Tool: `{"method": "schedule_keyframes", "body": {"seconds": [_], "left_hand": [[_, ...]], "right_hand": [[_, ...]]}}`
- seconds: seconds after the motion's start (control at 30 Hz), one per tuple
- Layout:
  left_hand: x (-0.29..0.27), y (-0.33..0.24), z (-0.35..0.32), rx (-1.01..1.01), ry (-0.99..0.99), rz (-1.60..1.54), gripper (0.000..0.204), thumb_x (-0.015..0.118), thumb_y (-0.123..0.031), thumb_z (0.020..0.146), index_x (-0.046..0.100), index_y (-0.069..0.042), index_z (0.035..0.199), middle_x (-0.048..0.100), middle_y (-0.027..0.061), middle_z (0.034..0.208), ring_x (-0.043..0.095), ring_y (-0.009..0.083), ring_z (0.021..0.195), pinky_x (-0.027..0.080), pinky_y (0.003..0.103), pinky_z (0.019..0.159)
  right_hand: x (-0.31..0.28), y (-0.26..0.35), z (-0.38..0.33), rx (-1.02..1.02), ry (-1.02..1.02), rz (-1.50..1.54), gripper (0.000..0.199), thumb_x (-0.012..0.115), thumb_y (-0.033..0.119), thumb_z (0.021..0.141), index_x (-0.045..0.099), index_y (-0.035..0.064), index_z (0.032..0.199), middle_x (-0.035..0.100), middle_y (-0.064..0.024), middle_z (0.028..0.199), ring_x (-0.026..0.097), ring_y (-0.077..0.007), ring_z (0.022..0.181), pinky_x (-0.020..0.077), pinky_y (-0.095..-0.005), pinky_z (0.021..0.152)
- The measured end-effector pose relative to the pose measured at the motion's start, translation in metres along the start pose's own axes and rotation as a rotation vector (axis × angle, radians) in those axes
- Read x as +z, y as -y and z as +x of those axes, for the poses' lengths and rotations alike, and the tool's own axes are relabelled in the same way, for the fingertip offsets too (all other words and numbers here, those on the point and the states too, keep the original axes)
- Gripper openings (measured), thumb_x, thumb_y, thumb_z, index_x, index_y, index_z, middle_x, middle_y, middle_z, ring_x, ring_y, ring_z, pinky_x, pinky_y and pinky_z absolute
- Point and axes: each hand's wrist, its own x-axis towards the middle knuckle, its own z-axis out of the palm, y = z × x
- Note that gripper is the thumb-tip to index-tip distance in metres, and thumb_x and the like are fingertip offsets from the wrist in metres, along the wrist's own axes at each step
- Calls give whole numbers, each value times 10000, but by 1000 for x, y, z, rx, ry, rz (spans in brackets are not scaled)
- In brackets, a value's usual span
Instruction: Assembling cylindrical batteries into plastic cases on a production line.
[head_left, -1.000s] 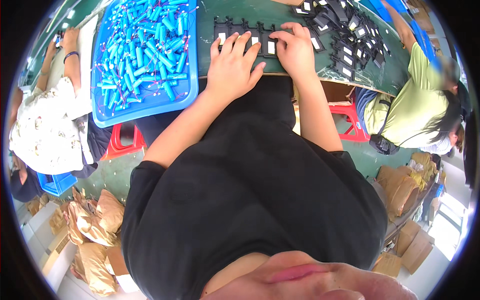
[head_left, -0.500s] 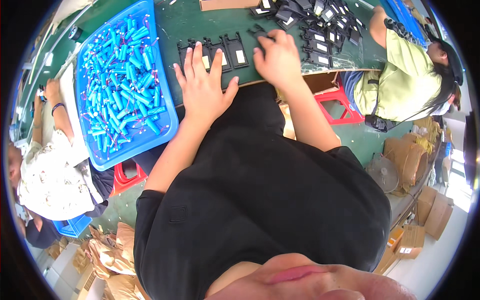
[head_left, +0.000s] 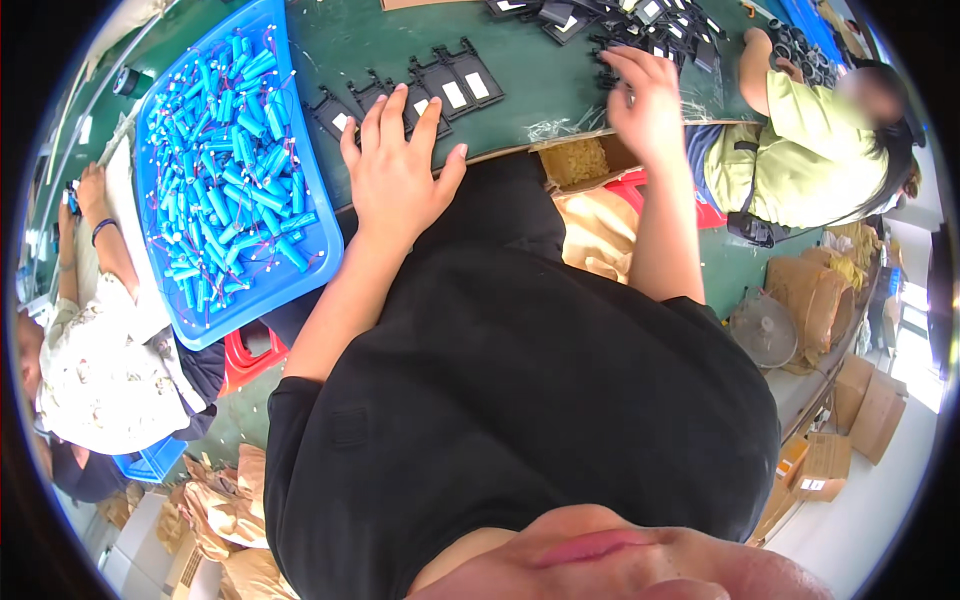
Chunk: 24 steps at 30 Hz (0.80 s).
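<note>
My left hand [head_left: 398, 170] lies flat with fingers spread on the green table [head_left: 540, 90], resting on a row of flat black plastic holders [head_left: 440, 85] with white labels. My right hand [head_left: 645, 95] is lifted over a heap of the same black holders [head_left: 640, 30] at the far right of the table; its fingers are curled and blurred, and I cannot make out whether anything is in it. To the left sits a blue tray [head_left: 320, 230] full of blue cylindrical cells with thin wires [head_left: 225, 170].
A person in a white patterned top [head_left: 95, 370] sits at the left. Another person in a yellow-green shirt [head_left: 800, 160] works at the right. Red stools [head_left: 250, 355], brown paper bags [head_left: 215, 510], a fan [head_left: 765, 330] and cardboard boxes [head_left: 870, 410] are on the floor.
The view has swung right. My right hand has left the row of holders and reached right toward the heap. My left hand stays pressed on the row.
</note>
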Motion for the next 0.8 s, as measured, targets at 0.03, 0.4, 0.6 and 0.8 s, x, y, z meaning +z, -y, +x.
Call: {"method": "schedule_keyframes", "body": {"seconds": [0.03,0.4,0.6,0.8], "left_hand": [[-1,0,0,24,-2,-27,540,733,-408,892,679,-162,1369,541,165,1497,530,366,1361,331,626,1150],[-19,-3,-10,-153,-57,71,719,721,-462,908,553,-27,1455,398,321,1552,412,548,1409,347,662,1142],[-14,-1,-9,-152,35,65,561,677,-379,978,604,-21,1403,497,309,1493,449,503,1410,395,565,1159],[-6,7,-8,-122,-1,3,412,673,-228,965,659,-45,1334,566,210,1463,511,416,1381,417,525,1152]], "right_hand": [[-8,-15,-3,-26,57,-64,488,604,-10,763,741,67,1225,706,-109,1276,605,-356,1169,506,-450,1063],[0,-56,4,-145,227,88,280,763,90,850,781,51,1126,721,-105,1171,658,-332,1061,525,-438,1006],[13,-24,2,-71,139,78,210,794,154,839,806,58,1025,717,-104,1025,679,-327,986,548,-435,902],[32,25,-8,183,79,-4,253,788,256,823,827,79,999,721,-125,1014,680,-348,991,568,-433,903]]}}
